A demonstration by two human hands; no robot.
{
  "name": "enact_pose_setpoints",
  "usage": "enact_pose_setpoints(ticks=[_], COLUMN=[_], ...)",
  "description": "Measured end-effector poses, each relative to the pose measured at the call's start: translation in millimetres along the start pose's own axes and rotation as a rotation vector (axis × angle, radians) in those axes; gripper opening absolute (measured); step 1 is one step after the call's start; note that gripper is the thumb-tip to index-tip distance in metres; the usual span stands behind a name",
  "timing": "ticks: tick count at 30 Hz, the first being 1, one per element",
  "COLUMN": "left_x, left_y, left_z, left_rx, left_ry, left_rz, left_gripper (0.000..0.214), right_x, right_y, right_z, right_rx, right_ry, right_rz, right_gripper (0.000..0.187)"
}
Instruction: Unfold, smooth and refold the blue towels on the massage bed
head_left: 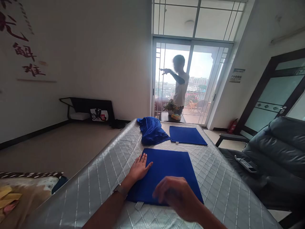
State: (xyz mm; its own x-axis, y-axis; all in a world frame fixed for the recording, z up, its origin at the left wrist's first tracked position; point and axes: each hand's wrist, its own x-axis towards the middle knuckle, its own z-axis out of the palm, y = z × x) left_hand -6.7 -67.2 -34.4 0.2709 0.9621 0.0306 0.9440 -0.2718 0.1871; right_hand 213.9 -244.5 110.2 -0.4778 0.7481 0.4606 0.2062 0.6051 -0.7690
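A folded blue towel (pixel 171 168) lies flat on the silver quilted table (pixel 221 187) right in front of me. My left hand (pixel 139 168) rests palm down on the towel's left edge, fingers stretched out. My right hand (pixel 177 197) hovers over the towel's near edge with the fingers loosely curled and nothing in them. A white tag (pixel 138 205) sticks out from the near edge. Farther back lie a second folded blue towel (pixel 186 135) and a crumpled heap of blue towels (pixel 151 130).
A person (pixel 179 84) stands at the glass balcony door with one arm raised. A potted plant (pixel 170 106) sits beyond the table's far end. A black leather chair (pixel 274 149) with a remote (pixel 246 163) stands to the right. A patterned cushion (pixel 21 190) lies at the lower left.
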Motion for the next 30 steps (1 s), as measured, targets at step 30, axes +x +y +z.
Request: enact_pose_setpoints(ticks=[30], left_x=[-8], left_y=[84], left_z=[-10.3], left_rx=[0.068], left_ry=[0.111], left_rz=[0.270], left_gripper=[0.084], right_x=[6], right_y=[212], right_z=[-81], right_rx=[-0.984], right_ry=[-0.034], right_rz=[0.791], right_gripper=[0.069])
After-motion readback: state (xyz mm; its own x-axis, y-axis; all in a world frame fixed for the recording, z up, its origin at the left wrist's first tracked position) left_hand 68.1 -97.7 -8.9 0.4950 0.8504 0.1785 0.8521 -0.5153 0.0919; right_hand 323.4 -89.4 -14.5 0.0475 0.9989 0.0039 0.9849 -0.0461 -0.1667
